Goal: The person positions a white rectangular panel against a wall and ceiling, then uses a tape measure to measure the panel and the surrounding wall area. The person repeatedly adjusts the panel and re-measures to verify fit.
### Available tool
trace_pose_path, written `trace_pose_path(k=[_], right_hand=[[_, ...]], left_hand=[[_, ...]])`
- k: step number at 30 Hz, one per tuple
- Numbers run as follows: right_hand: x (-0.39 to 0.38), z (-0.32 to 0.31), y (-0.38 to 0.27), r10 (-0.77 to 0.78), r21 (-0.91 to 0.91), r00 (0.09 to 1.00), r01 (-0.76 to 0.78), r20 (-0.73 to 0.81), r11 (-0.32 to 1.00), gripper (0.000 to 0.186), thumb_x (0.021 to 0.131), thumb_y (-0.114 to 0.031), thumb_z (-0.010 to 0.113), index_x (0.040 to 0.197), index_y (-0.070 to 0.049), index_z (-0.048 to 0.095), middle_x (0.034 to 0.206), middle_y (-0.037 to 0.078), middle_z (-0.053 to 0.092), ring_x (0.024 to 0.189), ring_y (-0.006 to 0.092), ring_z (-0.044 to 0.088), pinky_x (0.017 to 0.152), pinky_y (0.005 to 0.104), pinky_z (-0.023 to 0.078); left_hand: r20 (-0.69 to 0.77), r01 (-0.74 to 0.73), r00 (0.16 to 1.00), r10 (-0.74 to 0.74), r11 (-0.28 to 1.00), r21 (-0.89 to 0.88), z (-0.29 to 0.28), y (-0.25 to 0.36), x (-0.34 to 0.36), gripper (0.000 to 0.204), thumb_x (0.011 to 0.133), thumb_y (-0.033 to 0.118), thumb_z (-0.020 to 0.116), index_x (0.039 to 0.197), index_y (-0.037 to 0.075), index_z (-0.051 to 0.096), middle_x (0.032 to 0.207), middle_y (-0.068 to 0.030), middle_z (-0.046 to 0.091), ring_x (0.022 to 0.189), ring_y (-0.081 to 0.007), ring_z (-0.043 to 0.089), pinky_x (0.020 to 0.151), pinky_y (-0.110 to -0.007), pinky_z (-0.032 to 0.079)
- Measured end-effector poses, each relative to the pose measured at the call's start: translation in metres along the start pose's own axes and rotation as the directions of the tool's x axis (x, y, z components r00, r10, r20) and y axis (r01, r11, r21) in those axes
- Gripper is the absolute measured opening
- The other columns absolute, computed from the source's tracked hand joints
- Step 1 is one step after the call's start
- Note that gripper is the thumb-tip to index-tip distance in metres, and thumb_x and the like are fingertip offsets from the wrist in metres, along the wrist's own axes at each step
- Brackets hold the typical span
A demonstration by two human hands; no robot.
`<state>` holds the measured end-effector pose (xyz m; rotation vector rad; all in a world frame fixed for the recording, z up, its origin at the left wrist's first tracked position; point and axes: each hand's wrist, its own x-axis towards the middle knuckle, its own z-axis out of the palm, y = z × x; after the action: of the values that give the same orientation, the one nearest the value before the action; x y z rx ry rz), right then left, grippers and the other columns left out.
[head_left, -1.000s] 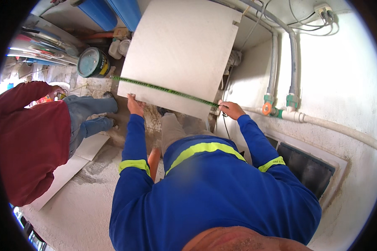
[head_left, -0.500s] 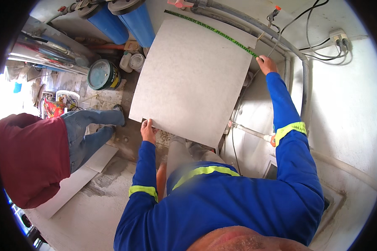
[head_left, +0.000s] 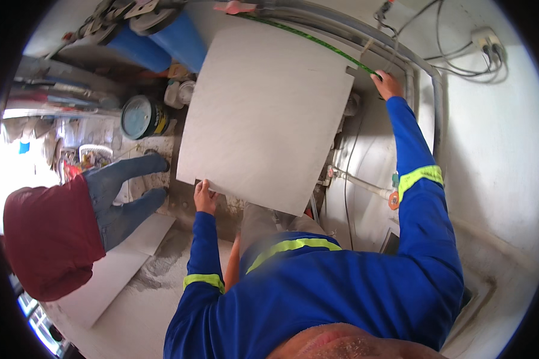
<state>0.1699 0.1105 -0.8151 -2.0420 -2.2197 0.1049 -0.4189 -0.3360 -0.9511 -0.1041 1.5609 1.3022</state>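
Observation:
A large off-white board with a small notch at its upper right corner lies tilted in front of me. My left hand pinches its near edge toward the left corner. My right hand is closed on the end of a green tape measure, just beyond the board's upper right corner. The tape stretches along the board's far edge toward a pink fitting on the pipework. Whatever case the tape has is hidden in my fingers.
Blue filter housings, a bucket and jugs stand upper left. A person in maroon bends at left beside flat panels. Pipes, valves and a socket with cables run along the right wall.
My right hand has carried the tape from across the board's near part up to its far edge. My left hand stays on the near edge, a little lower in view with the board.

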Motion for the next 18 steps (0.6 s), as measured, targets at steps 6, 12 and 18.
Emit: trace_pose_path(k=[6, 12, 18], right_hand=[[0.013, 0.027, 0.004, 0.032, -0.057, 0.996, -0.037, -0.082, 0.998, 0.042, 0.094, -0.047, 0.064, 0.121, -0.015, 0.067, 0.113, 0.021, 0.067, 0.107, 0.0427, 0.062, 0.094, 0.0502, 0.051], [0.015, 0.028, -0.002, 0.092, -0.108, 0.986, -0.107, -0.137, 0.988, 0.040, 0.094, -0.049, 0.062, 0.124, -0.022, 0.067, 0.126, 0.012, 0.062, 0.122, 0.0361, 0.056, 0.099, 0.0487, 0.052], [0.023, 0.025, -0.008, 0.167, -0.159, 0.984, -0.176, -0.069, 0.971, 0.042, 0.094, -0.050, 0.062, 0.127, -0.025, 0.065, 0.130, 0.010, 0.059, 0.127, 0.0329, 0.052, 0.097, 0.0494, 0.054]], left_hand=[[-0.022, 0.050, 0.999, -0.049, 0.996, 0.068, -0.003, 0.000, 0.010, 0.031, 0.100, 0.028, 0.064, 0.124, 0.010, 0.056, 0.118, -0.0035, 0.059, 0.102, -0.0266, 0.063, 0.085, -0.045, 0.055], [-0.016, 0.080, 0.997, -0.079, 0.995, 0.064, -0.010, 0.000, 0.009, 0.032, 0.100, 0.030, 0.065, 0.126, 0.013, 0.055, 0.114, -0.0018, 0.059, 0.101, -0.0253, 0.062, 0.086, -0.045, 0.053], [-0.016, 0.080, 0.997, -0.080, 0.995, 0.060, -0.013, 0.005, 0.000, 0.030, 0.101, 0.031, 0.064, 0.123, 0.014, 0.055, 0.110, -0.0009, 0.060, 0.098, -0.0233, 0.063, 0.086, -0.044, 0.053]])
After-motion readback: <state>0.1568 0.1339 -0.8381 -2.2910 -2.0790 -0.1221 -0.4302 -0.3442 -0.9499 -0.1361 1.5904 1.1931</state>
